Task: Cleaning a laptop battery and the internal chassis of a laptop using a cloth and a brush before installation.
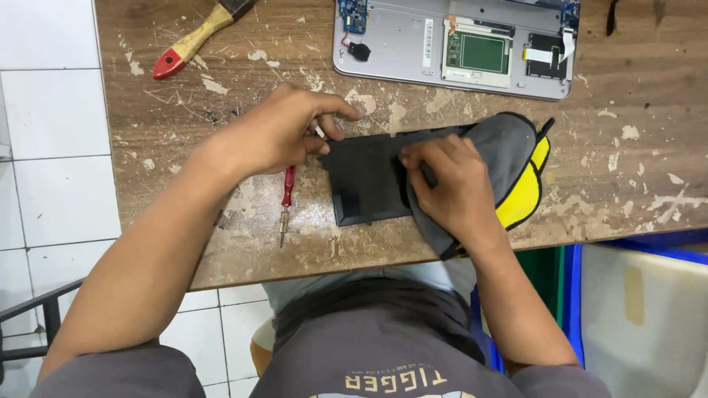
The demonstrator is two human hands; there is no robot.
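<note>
- I could not see the right end of the flat black panel (pixel 366 182); the grey cloth with yellow and black edging (pixel 516 158) and my right hand (pixel 446 188) covered it.
- The panel lay on the worn wooden counter (pixel 627 169), near its front edge, between my two hands.
- My left hand (pixel 276 133) was pinched on the panel's upper left corner, thumb and fingers closed around the edge; a small pale bit showed by the fingertips, too small for me to name.
- My right hand pressed down on the cloth where it overlapped the panel, fingers bent. A dark object seemed to sit under the fingers, but I could not tell whether the hand gripped it or only the cloth.
- The open silver laptop base (pixel 457 44) was cut off by the top of the view; inside its shell I saw a green board in a pale frame, a small blue board at the left corner and a white ribbon cable at the right.
- A red-handled screwdriver (pixel 286 203) lay just left of the panel, partly hidden under my left wrist.
- A brush with a wooden, red-tipped handle (pixel 193 40) lay at the far left, its head cut off.
- A blue bin (pixel 641 247) stood below the counter's edge, its contents hard to make out.
</note>
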